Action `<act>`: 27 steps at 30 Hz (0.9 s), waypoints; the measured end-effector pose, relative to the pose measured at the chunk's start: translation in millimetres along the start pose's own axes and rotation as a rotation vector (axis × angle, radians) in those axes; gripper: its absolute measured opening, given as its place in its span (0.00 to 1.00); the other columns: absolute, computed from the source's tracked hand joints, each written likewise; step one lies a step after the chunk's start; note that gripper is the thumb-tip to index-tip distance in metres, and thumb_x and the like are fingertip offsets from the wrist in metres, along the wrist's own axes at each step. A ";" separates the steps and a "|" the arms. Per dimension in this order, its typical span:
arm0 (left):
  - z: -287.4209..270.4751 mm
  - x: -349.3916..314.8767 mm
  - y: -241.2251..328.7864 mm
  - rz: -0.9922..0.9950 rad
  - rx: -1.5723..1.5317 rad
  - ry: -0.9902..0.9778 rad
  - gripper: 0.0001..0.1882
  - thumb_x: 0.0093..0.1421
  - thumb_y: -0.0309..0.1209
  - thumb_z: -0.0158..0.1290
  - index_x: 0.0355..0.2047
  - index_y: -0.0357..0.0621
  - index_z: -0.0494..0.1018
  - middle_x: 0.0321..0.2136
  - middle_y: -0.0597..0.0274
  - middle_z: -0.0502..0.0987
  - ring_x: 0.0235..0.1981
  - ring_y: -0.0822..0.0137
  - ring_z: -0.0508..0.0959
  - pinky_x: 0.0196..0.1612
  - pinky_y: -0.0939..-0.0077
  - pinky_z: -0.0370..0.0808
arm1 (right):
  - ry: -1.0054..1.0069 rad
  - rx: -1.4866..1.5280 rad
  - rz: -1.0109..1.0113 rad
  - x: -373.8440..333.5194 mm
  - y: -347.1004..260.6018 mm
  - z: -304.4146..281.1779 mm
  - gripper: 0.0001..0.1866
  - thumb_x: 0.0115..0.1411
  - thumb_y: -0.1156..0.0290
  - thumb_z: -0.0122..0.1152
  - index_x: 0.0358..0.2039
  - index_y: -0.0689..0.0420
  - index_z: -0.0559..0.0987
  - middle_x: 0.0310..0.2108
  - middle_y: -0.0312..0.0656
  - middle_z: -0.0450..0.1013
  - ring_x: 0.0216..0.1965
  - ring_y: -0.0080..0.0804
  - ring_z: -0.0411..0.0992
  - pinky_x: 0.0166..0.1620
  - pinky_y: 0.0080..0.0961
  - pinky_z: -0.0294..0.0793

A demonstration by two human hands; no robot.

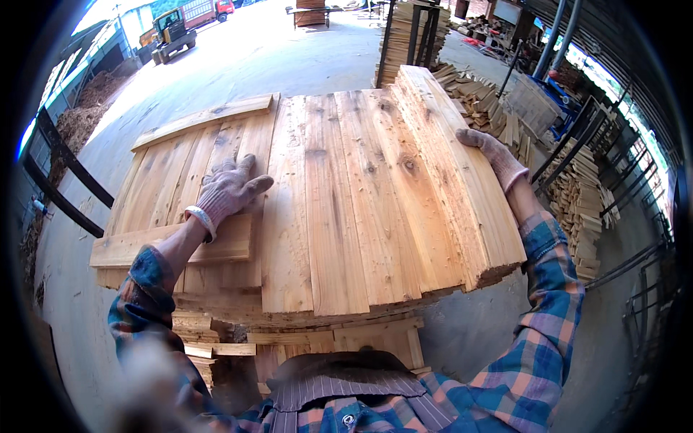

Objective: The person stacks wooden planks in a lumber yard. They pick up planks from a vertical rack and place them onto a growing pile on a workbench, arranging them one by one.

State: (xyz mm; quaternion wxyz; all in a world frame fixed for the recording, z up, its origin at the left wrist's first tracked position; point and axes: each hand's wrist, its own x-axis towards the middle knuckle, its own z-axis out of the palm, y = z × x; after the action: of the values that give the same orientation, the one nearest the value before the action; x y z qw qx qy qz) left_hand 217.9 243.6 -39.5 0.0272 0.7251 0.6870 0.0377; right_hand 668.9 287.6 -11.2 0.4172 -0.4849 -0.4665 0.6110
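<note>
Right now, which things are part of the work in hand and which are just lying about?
In hand:
- left hand flat on the board stack
- right hand on the stack's raised right-edge boards

Lying about:
- loose board piles, right
- loader vehicle, far left
- rear lumber stack

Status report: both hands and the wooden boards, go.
Left hand gloved, flat on the board stack. Right hand gloved, gripping stack's right edge. More plank piles beside, nothing blocking.

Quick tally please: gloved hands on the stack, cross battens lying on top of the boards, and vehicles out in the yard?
Gloved hands: 2, left hand flat on the boards, right hand at the stack's right edge
Cross battens: 2, far batten, near batten
Vehicles: 2, yellow loader, red truck
Total: 6
</note>
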 end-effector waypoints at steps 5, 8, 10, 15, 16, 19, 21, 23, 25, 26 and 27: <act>9.6 18.1 46.1 0.354 -0.457 0.096 0.46 0.60 0.63 0.42 0.61 0.32 0.57 0.59 0.37 0.63 0.60 0.47 0.64 0.61 0.63 0.62 | 0.007 -0.140 -0.092 -16.2 -9.9 -10.9 0.35 0.49 0.53 0.69 0.50 0.66 0.72 0.37 0.47 0.77 0.31 0.31 0.77 0.36 0.24 0.78; 30.0 48.2 184.2 0.598 -0.609 -0.114 0.42 0.64 0.61 0.36 0.63 0.34 0.55 0.61 0.41 0.60 0.63 0.50 0.61 0.64 0.65 0.59 | 0.019 -0.205 -0.098 -15.4 -1.3 -25.9 0.34 0.52 0.51 0.66 0.50 0.66 0.72 0.38 0.45 0.76 0.33 0.28 0.76 0.38 0.22 0.76; 37.9 46.5 245.1 0.718 -0.350 0.060 0.33 0.64 0.54 0.38 0.51 0.32 0.66 0.50 0.41 0.70 0.55 0.47 0.67 0.58 0.59 0.61 | -0.018 -0.208 -0.167 -18.7 -8.2 -8.0 0.31 0.55 0.52 0.64 0.49 0.66 0.73 0.38 0.43 0.76 0.33 0.26 0.76 0.37 0.21 0.76; 53.9 54.2 275.5 0.618 -0.242 0.087 0.25 0.65 0.51 0.39 0.45 0.39 0.64 0.45 0.41 0.69 0.50 0.44 0.69 0.49 0.47 0.65 | -0.079 -0.043 -0.171 -6.4 15.8 -33.2 0.27 0.54 0.58 0.66 0.47 0.66 0.74 0.37 0.43 0.75 0.31 0.25 0.75 0.35 0.20 0.75; 19.0 41.4 319.0 0.787 -0.329 -0.040 0.35 0.65 0.54 0.39 0.52 0.29 0.64 0.53 0.41 0.68 0.57 0.47 0.66 0.57 0.57 0.63 | 0.072 -0.136 -0.168 -54.5 -9.6 -77.5 0.27 0.54 0.58 0.66 0.46 0.66 0.74 0.37 0.43 0.75 0.31 0.24 0.75 0.35 0.20 0.76; 55.6 92.9 276.2 0.659 -0.888 -0.191 0.36 0.64 0.54 0.42 0.58 0.32 0.61 0.58 0.44 0.64 0.61 0.51 0.63 0.59 0.65 0.63 | 0.040 -0.244 -0.273 -1.7 19.9 -108.2 0.30 0.53 0.57 0.66 0.47 0.69 0.74 0.44 0.50 0.74 0.35 0.26 0.74 0.39 0.20 0.74; 51.3 92.4 273.3 0.475 -1.187 -0.269 0.38 0.63 0.55 0.45 0.61 0.35 0.59 0.62 0.46 0.60 0.63 0.53 0.61 0.60 0.69 0.63 | 0.141 -0.354 -0.294 6.9 37.7 -135.2 0.34 0.53 0.55 0.65 0.50 0.71 0.73 0.47 0.52 0.72 0.37 0.26 0.73 0.40 0.19 0.72; 34.5 93.8 225.0 0.514 -0.481 0.099 0.39 0.63 0.58 0.42 0.62 0.37 0.58 0.60 0.46 0.62 0.61 0.49 0.63 0.61 0.64 0.62 | 0.136 -0.297 -0.268 2.9 34.4 -118.2 0.38 0.52 0.52 0.65 0.53 0.73 0.70 0.50 0.54 0.70 0.38 0.26 0.72 0.41 0.19 0.71; 32.8 93.6 178.3 0.360 -0.123 0.117 0.38 0.62 0.58 0.41 0.59 0.38 0.60 0.59 0.47 0.62 0.61 0.48 0.61 0.62 0.53 0.57 | 0.131 -0.325 -0.363 10.1 38.9 -86.8 0.37 0.53 0.52 0.64 0.51 0.73 0.71 0.47 0.52 0.72 0.36 0.26 0.72 0.41 0.20 0.71; 37.5 90.2 174.1 0.389 -0.050 0.190 0.36 0.62 0.57 0.42 0.57 0.38 0.62 0.58 0.47 0.63 0.60 0.48 0.62 0.61 0.54 0.59 | 0.101 -0.348 -0.256 20.9 38.8 -82.1 0.36 0.53 0.51 0.64 0.50 0.72 0.73 0.42 0.49 0.74 0.33 0.27 0.72 0.40 0.22 0.71; 42.1 90.0 173.1 0.431 0.014 0.264 0.34 0.62 0.56 0.42 0.56 0.38 0.63 0.56 0.47 0.64 0.59 0.48 0.63 0.60 0.56 0.60 | 0.070 -0.370 -0.268 22.5 38.1 -81.6 0.37 0.52 0.50 0.64 0.52 0.70 0.72 0.41 0.49 0.75 0.32 0.27 0.72 0.39 0.22 0.71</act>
State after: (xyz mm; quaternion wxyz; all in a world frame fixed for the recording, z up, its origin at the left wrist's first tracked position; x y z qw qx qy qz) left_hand 398.6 324.5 -64.1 -0.0766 0.8437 0.5146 0.1323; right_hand 742.7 314.5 -60.7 0.4145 -0.5076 -0.6162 0.4368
